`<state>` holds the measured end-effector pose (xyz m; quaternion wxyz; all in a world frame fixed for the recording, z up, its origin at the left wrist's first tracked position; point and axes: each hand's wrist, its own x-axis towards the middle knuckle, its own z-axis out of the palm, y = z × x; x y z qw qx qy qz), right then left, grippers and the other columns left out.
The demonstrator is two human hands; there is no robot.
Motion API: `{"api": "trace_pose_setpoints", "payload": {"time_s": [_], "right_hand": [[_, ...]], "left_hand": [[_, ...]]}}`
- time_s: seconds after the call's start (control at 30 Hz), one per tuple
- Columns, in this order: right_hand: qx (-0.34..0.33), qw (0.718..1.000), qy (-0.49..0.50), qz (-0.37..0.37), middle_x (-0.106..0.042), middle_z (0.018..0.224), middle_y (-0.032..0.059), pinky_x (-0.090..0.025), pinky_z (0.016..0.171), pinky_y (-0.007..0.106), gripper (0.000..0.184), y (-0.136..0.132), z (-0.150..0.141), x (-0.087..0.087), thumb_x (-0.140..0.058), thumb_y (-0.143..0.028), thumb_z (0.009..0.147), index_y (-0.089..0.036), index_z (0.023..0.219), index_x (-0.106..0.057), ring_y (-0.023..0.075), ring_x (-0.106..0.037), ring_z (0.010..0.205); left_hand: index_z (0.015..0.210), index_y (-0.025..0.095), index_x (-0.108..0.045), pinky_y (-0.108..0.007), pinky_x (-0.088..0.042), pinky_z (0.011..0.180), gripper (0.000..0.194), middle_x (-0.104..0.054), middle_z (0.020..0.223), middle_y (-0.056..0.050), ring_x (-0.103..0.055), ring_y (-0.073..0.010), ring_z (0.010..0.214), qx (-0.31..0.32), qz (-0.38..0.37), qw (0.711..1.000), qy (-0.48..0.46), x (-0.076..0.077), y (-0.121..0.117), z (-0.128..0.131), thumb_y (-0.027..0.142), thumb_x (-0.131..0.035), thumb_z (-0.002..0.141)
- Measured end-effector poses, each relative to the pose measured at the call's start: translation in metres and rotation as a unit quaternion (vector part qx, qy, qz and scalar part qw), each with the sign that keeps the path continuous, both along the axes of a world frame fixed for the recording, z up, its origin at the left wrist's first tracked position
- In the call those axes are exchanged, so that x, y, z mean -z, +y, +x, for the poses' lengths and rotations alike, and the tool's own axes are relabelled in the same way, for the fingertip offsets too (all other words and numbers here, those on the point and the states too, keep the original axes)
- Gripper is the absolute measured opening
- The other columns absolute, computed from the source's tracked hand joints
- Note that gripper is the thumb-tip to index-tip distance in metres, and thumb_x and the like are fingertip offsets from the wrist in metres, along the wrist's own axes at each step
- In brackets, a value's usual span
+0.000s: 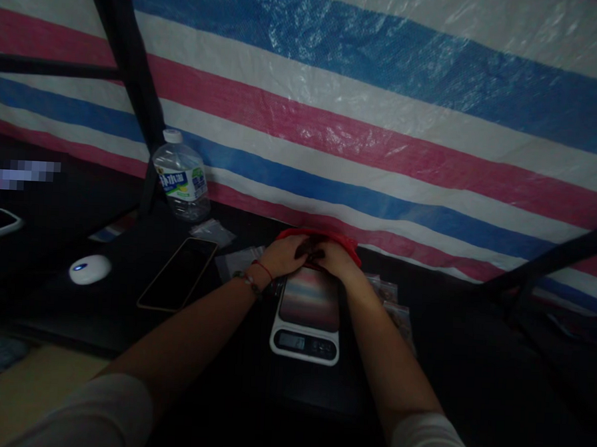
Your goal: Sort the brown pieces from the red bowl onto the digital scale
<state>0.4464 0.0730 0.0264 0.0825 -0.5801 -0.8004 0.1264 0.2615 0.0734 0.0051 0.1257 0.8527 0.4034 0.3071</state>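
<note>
Both my hands meet over a red plastic bag [350, 246] at the far end of a white kitchen scale [304, 354]. My left hand [284, 255] comes in from the left, fingers curled inward over the bag's mouth. Opposite it, my right hand [334, 257] is bent inward too, its fingertips close to the left ones. Dark shapes [310, 249] show between the fingers; what they are is too dim to make out. The scale has a shiny plate [310, 301] with nothing on it and a small lit display. Its digits are hard to read.
Small clear zip bags [398, 315] with contents lie right of the scale; more clear bags [234, 263] lie left. A phone [180, 274], a white rounded device [90, 269] and a plastic bottle [183, 181] stand or lie further left. A striped tarpaulin [383, 134] hangs behind.
</note>
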Motion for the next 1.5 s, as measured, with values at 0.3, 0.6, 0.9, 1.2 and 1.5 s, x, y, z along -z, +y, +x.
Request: {"api": "trace_pose_setpoints", "payload": {"time_s": [0.3, 0.6, 0.9, 1.2, 1.5], "right_hand": [[0.015, 0.999, -0.005, 0.032, -0.074, 0.094, 0.0077, -0.048, 0.077, 0.026, 0.02, 0.005, 0.005, 0.0, -0.063, -0.013, 0.076, -0.018, 0.091, -0.075, 0.0202, -0.067, 0.085], [0.014, 0.987, 0.121, 0.104, -0.073, 0.096, 0.0059, -0.048, 0.084, 0.029, 0.023, 0.001, -0.001, -0.017, -0.06, -0.011, 0.076, -0.019, 0.093, -0.074, 0.0189, -0.065, 0.089], [-0.011, 0.97, 0.228, 0.086, -0.071, 0.102, 0.0065, -0.051, 0.087, 0.031, 0.04, -0.003, -0.011, -0.013, -0.06, -0.003, 0.074, -0.017, 0.111, -0.066, 0.0172, -0.066, 0.093], [-0.007, 0.957, 0.282, 0.074, -0.071, 0.104, 0.0057, -0.05, 0.091, 0.03, 0.036, -0.004, -0.012, -0.013, -0.054, -0.009, 0.081, -0.019, 0.115, -0.063, 0.016, -0.067, 0.097], [-0.036, 0.956, 0.269, 0.109, -0.069, 0.111, 0.0049, -0.045, 0.1, 0.032, 0.047, -0.004, -0.01, -0.013, -0.039, -0.002, 0.075, -0.018, 0.109, -0.068, 0.0164, -0.062, 0.106]], "left_hand": [[0.119, 0.019, -0.059, -0.036, -0.047, 0.097, 0.038, -0.064, 0.119, -0.008, -0.061, -0.0233, 0.108, 0.011, -0.005, 1.0, 0.01, 0.003, 0.004, 0.0, 0.027, -0.056, 0.082], [0.112, 0.02, -0.063, -0.033, -0.049, 0.09, 0.031, -0.069, 0.109, -0.008, -0.064, -0.0223, 0.099, 0.027, -0.01, 0.999, 0.022, 0.001, 0.004, 0.002, 0.031, -0.057, 0.084], [0.123, 0.02, -0.059, -0.034, -0.049, 0.093, 0.041, -0.068, 0.114, -0.007, -0.064, -0.0229, 0.104, 0.029, -0.015, 0.999, 0.002, -0.002, 0.004, 0.005, 0.028, -0.058, 0.083], [0.118, 0.018, -0.061, -0.037, -0.05, 0.093, 0.039, -0.069, 0.109, -0.008, -0.065, -0.0237, 0.1, 0.005, -0.036, 0.999, -0.024, 0.004, 0.007, 0.005, 0.029, -0.059, 0.081], [0.117, 0.016, -0.058, -0.037, -0.05, 0.093, 0.041, -0.068, 0.111, -0.009, -0.064, -0.0233, 0.101, -0.01, -0.053, 0.997, -0.055, 0.01, 0.009, 0.007, 0.024, -0.061, 0.078]]}}
